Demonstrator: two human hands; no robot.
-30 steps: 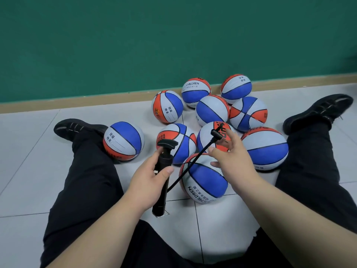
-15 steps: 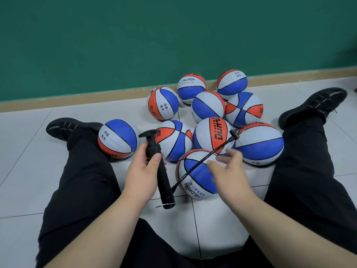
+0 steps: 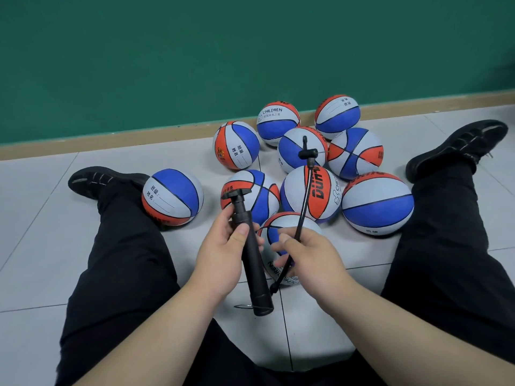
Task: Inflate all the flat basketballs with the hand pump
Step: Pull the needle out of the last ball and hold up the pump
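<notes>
The black hand pump [image 3: 252, 254] hangs tilted above the tiled floor [image 3: 41, 246], its T-handle toward 11 o'clock and its base toward 5. The left hand [image 3: 220, 257] grips its barrel, thumb on top. The hose [image 3: 305, 196] leaves the base, passes through the pinching right hand [image 3: 309, 260] and rises to 12 o'clock (its nozzle [image 3: 307, 153] is in the air). Under that hand lies the nearest basketball [image 3: 281, 222]. Seven more cluster from 12 to 2 o'clock, and one ball [image 3: 172, 200] lies at 10, touching the left leg [image 3: 119, 246].
</notes>
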